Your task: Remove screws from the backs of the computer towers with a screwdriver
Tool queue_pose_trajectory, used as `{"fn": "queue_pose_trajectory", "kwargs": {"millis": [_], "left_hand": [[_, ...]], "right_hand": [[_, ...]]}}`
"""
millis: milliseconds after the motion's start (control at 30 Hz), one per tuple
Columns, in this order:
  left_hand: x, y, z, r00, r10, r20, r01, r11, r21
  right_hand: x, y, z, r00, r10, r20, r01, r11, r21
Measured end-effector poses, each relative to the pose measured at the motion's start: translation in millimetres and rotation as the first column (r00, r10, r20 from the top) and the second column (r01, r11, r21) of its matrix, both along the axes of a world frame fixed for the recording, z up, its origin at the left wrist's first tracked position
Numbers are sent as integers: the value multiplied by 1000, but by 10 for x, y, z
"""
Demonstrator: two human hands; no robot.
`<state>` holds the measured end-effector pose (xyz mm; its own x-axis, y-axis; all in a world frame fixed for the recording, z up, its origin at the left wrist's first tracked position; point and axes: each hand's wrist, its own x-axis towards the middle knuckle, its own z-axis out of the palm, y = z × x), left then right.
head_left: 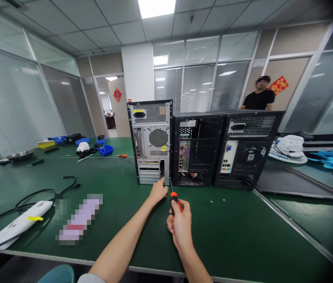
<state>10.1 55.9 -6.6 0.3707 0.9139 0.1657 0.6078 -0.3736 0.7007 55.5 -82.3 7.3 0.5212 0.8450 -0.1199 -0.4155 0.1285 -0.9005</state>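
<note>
A computer case [151,153] with a grey metal back panel stands upright on the green table, its rear facing me. In my right hand [181,222] is a screwdriver [174,196] with an orange and black handle. The fingers are wrapped round that handle. Its thin shaft points up to the lower right edge of the case's back, by a screw; whether the tip touches the screw is too small to tell. My left hand [158,191] rests against the bottom of the same panel, below the open slot, with fingers partly stretched out and nothing visible in them.
Two black computer cases [197,157] [243,157] stand close on the right. A white power strip [21,222] with black cables lies at the left front. Blue trays [105,150] and another screwdriver [122,156] are farther back. A person in black [259,98] is behind the cases.
</note>
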Motion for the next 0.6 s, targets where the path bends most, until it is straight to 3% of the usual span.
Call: {"fn": "queue_pose_trajectory", "kwargs": {"millis": [267, 600], "left_hand": [[-5, -37, 36, 1000, -17, -17, 17, 999, 34], [3, 11, 19, 998, 15, -61, -13, 1000, 23]], "right_hand": [[-39, -16, 47, 983, 17, -182, -11, 999, 32], [-141, 10, 6, 960, -2, -279, 23, 997, 72]]}}
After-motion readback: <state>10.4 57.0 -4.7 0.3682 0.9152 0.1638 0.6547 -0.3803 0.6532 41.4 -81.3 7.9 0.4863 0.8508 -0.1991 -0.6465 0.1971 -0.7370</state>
